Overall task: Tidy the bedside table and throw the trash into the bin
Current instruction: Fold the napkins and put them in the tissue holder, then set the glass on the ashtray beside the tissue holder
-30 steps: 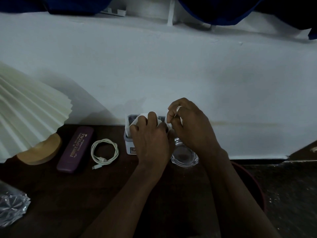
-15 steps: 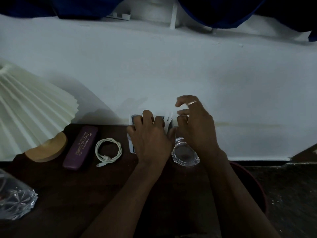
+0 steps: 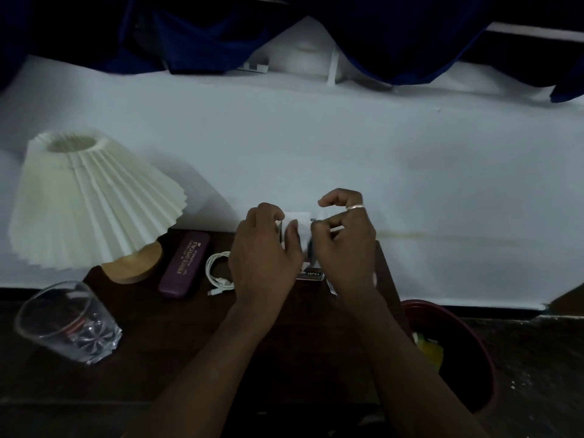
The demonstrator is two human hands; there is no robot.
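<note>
A white tissue (image 3: 297,229) sits at the top of a small white box (image 3: 311,273) with a dark label, at the back of the dark wooden bedside table (image 3: 177,336). My left hand (image 3: 264,257) grips the tissue from the left, fingers curled over it. My right hand (image 3: 346,245), with a ring on one finger, pinches its right edge. Most of the box is hidden behind my hands. A dark red bin (image 3: 483,349) stands on the floor to the right of the table, with yellow trash (image 3: 431,350) inside.
A pleated cream lamp (image 3: 85,203) on a wooden base stands at the back left. A purple glasses case (image 3: 185,268) and a coiled white cable (image 3: 218,271) lie beside it. A clear glass tumbler (image 3: 63,320) stands front left. A white wall runs behind.
Both hands stayed at the box, working the tissue. My right fingers went from spread to pinching the tissue's edge. The view pulled back, showing the whole lamp and the bin.
</note>
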